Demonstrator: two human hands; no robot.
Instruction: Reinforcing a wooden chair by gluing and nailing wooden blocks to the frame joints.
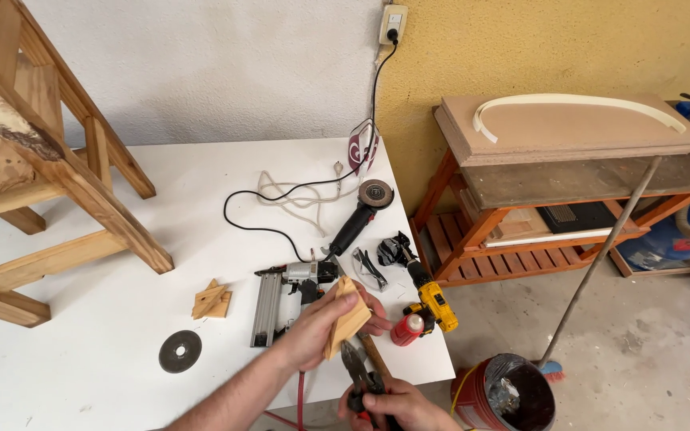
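1. Workshop corner: a white wall meets a yellow wall, and the floor is concrete. A white bench [81,335] carries the tools; the leg frame of a wooden stool [49,183] stands on its left part.
2. Left hand [317,323]: closed around a small wooden block [349,315], thumb on one face, fingers wrapped behind. The block is held above the bench's front edge, just in front of the nail gun [281,299].
3. Right hand [397,407]: closed on the handles of pliers [358,371], with the nose pointing up toward the block's lower edge. The nose is close to the block; whether they touch cannot be told.
4. Handling judgement, block: bare pale softwood, so light and stiff. It is dry and not slippery. Its thin corners may split under a hard pinch.
5. Best hold, judged: across the broad faces, as the left hand has it, leaving the lower edge free for the pliers.
6. Pliers: metal, rigid, heavier than the block. Hold low on the handles for leverage.
7. Nearby on the bench:
   - a small stack of wood offcuts [212,302];
   - a loose cutting disc [180,351];
   - an angle grinder [361,211] with a black cord;
   - clear safety glasses [369,267];
   - a yellow drill [429,295];
   - a small red bottle [409,327].
8. Right of the bench: an orange wooden rack [473,231] and a red bucket [505,391] lined with a black bag.
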